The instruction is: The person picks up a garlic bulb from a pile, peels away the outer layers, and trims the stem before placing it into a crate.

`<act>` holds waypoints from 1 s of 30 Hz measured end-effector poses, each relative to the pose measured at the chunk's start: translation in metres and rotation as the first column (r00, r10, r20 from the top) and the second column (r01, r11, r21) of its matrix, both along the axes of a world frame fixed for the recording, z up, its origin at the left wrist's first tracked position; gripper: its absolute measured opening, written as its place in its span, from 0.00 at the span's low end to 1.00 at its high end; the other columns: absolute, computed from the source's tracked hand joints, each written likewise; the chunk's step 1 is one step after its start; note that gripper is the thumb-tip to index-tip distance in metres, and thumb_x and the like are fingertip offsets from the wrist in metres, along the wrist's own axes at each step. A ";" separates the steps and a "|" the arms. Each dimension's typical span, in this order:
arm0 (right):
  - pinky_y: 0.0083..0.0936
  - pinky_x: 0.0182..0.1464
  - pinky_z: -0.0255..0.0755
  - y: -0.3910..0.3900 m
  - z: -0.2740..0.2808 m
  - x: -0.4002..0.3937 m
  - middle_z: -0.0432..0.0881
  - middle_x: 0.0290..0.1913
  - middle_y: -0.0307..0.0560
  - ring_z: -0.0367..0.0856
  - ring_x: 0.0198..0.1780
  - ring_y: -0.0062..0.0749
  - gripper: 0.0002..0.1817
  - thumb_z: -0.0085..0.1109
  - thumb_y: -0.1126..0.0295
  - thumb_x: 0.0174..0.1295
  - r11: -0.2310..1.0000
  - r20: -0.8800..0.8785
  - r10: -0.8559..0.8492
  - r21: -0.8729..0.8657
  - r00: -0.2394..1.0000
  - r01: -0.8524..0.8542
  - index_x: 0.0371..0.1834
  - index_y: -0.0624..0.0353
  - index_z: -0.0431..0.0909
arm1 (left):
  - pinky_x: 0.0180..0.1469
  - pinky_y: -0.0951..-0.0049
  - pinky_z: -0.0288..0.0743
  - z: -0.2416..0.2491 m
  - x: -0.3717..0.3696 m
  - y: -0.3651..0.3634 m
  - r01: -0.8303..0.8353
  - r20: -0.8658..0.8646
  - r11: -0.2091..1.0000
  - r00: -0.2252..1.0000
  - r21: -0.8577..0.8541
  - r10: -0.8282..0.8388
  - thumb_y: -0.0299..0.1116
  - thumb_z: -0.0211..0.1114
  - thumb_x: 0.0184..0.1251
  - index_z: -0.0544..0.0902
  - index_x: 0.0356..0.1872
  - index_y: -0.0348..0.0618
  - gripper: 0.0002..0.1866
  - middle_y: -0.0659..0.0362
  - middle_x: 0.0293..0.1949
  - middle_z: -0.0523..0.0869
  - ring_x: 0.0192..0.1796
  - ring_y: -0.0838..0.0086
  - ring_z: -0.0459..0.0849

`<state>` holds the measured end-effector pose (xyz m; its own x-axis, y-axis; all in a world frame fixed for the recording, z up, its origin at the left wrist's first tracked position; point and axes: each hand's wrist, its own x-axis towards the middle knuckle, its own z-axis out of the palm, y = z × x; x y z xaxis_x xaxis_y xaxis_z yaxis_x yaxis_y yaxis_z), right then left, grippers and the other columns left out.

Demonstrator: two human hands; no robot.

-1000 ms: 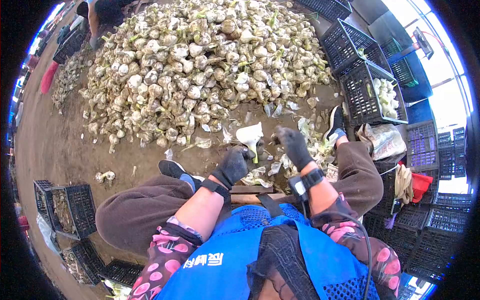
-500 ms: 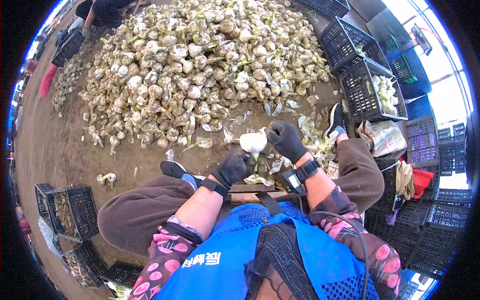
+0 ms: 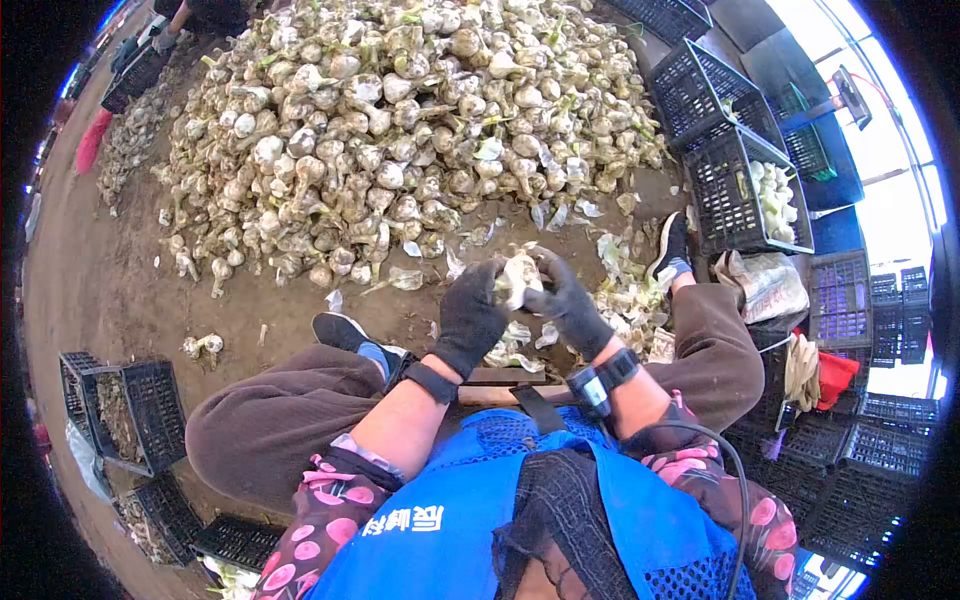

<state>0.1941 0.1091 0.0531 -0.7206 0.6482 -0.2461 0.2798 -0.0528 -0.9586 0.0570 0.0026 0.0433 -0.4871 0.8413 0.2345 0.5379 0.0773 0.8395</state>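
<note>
Head view: garlic bulb points lengthwise roughly forward.

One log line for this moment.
whitish garlic bulb: held between black-gloved left hand and black-gloved right hand | brown-white garlic heap: ahead | black plastic crate: at right, holding white bulbs

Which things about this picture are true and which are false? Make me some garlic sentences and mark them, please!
1. The left hand and the right hand are both gloved. True.
2. The hands hold a ripe tomato. False: they hold a garlic bulb.
3. The big garlic pile lies beyond the hands. True.
4. The vest is yellow. False: the vest is blue.
5. A black crate on the right holds white bulbs. True.
</note>
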 end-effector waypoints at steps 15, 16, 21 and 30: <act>0.27 0.49 0.72 0.028 -0.030 0.011 0.82 0.41 0.52 0.81 0.45 0.33 0.15 0.41 0.66 0.69 0.979 0.166 -0.198 0.076 0.966 0.188 0.46 0.64 0.75 | 0.18 0.81 0.60 0.001 -0.008 0.001 0.454 0.857 0.871 0.510 -0.190 -0.079 0.37 0.58 0.68 0.75 0.45 0.41 0.12 0.68 0.22 0.73 0.18 0.84 0.68; 0.27 0.51 0.72 0.025 -0.026 0.009 0.81 0.44 0.52 0.80 0.47 0.32 0.17 0.40 0.64 0.70 0.986 0.000 -0.164 -0.023 0.987 0.163 0.48 0.64 0.75 | 0.18 0.81 0.59 0.005 -0.009 0.003 0.454 0.889 0.865 0.458 -0.214 -0.021 0.38 0.57 0.68 0.76 0.44 0.42 0.12 0.68 0.22 0.74 0.17 0.85 0.68; 0.25 0.58 0.67 -0.001 0.003 0.007 0.72 0.57 0.43 0.70 0.57 0.26 0.33 0.62 0.69 0.59 0.972 -0.169 0.031 -0.223 0.985 -0.069 0.67 0.58 0.59 | 0.20 0.82 0.64 0.013 -0.023 0.002 0.480 0.870 0.867 0.475 -0.131 -0.132 0.44 0.54 0.70 0.78 0.45 0.44 0.15 0.66 0.24 0.76 0.20 0.84 0.71; 0.26 0.62 0.64 -0.012 0.020 -0.007 0.69 0.61 0.47 0.68 0.60 0.26 0.44 0.69 0.61 0.54 0.998 -0.166 0.046 -0.032 0.985 -0.052 0.70 0.60 0.54 | 0.26 0.78 0.73 0.005 -0.007 0.006 -0.029 0.979 0.993 0.176 0.111 -0.104 0.42 0.62 0.66 0.78 0.39 0.44 0.12 0.64 0.24 0.80 0.22 0.79 0.78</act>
